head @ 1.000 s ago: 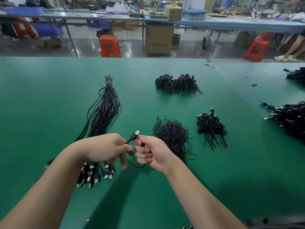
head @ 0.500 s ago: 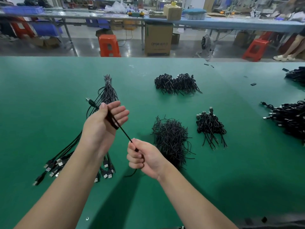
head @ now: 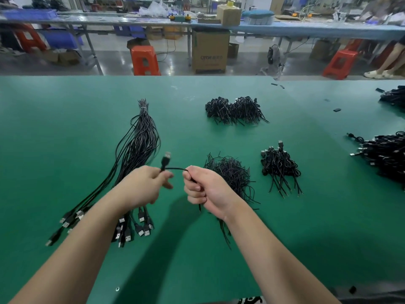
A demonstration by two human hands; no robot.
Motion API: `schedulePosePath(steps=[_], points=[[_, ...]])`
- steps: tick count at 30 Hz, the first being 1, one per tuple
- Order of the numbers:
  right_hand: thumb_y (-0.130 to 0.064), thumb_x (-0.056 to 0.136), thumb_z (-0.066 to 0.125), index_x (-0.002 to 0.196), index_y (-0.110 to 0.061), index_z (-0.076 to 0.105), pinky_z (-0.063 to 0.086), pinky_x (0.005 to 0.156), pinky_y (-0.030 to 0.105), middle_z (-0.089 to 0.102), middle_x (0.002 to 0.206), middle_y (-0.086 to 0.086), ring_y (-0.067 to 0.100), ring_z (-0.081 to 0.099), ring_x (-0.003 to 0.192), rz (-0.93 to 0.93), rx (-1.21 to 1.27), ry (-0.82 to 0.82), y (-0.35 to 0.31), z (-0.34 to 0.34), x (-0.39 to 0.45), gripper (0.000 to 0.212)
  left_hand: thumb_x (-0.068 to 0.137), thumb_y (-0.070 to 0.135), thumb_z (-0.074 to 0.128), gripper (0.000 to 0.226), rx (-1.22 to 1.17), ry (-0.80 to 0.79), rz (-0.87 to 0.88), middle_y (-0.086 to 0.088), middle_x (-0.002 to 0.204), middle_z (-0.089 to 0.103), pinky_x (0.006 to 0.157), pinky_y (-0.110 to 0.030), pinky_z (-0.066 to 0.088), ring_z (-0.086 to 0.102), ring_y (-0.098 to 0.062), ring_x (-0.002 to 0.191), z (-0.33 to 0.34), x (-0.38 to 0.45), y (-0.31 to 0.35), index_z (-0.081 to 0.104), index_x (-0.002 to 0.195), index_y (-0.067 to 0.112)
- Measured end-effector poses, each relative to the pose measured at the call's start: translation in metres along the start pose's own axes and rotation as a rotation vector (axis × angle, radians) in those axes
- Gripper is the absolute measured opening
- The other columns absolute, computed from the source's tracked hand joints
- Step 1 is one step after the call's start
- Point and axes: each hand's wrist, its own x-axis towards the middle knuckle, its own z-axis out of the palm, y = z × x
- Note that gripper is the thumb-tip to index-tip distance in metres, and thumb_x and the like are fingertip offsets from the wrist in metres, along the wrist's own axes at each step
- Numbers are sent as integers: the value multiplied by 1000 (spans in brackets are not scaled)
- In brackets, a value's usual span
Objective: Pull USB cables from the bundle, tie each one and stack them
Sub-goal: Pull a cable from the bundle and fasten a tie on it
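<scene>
A long bundle of USB cables [head: 140, 148] lies on the green desk [head: 65, 132] at about 10 o'clock from the hands, tied with a light band near its far end and fanning toward the near edge, where its USB plugs [head: 133, 231] spread out beneath the left forearm.

The left hand [head: 144, 185] hovers above the desk near the centre. Its fingers are curled and pinch a single USB cable [head: 174, 168] just behind the plug [head: 166, 157], which sticks up toward 12 o'clock. From there the cable runs as a short, nearly level span toward 3 o'clock into the right hand [head: 206, 189]. That hand is closed in a fist round the cable, with the loose tail hanging out below the wrist toward 6 o'clock.

Just behind the right hand, at about 1 o'clock, sits a loose heap of thin black wire ties [head: 230, 174]. Further toward 2 o'clock is a small stack of tied cables [head: 278, 165], their bare ends pointing toward the near edge. A larger pile of tied cables [head: 234, 110] lies well beyond, at 12 o'clock. At the desk's right edge, at 3 o'clock, a big heap of black cables [head: 385, 154] is partly cut off by the frame.
</scene>
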Motion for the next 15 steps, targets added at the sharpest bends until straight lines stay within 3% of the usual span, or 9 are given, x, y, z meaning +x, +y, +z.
schedulePosePath(steps=[1,3,5,8,10,12,15], points=[[-26,108,39,82,-17,50,15,43,21,29,61,-4,10,17,49,-17,-19,-10,-1,2,-2,30,104,38,44,30,-59,124,8,13,63,72,54,-23,43,62,-9,54,4,1,1,72,105,26],[-27,109,38,83,-16,49,18,43,19,29,60,-5,8,18,48,-43,-22,-31,-2,9,-4,30,106,35,42,31,-335,225,66,10,82,77,66,-18,47,71,-1,73,11,4,5,69,118,26],[-29,110,37,83,-17,48,21,42,17,30,59,-6,7,19,47,-64,-21,-37,0,16,-4,31,107,28,39,33,-760,181,134,4,108,76,87,-21,52,73,-12,96,19,6,8,64,126,18],[-29,110,36,83,-18,47,22,44,16,32,58,-7,6,21,48,-83,-96,7,7,23,-3,31,107,25,34,36,-1197,137,194,-11,116,73,88,-30,57,70,-27,107,27,7,17,60,122,4],[-27,110,37,80,-19,46,23,46,17,33,60,-7,7,23,50,-84,-209,91,16,24,-2,32,108,25,29,39,-1334,160,196,-12,108,74,84,-29,58,71,-27,104,27,9,24,59,117,1],[-23,109,39,77,-20,47,26,49,21,37,62,-6,9,28,55,-95,-361,192,24,25,-1,33,109,26,27,40,-1397,169,184,-6,93,76,75,-26,58,74,-22,89,24,10,28,58,109,1],[-20,106,40,75,-25,48,39,59,40,48,65,-8,16,41,62,-158,-600,266,32,22,1,33,106,26,38,31,-1398,151,172,2,71,61,53,-23,48,52,-12,53,23,7,29,59,99,4]])
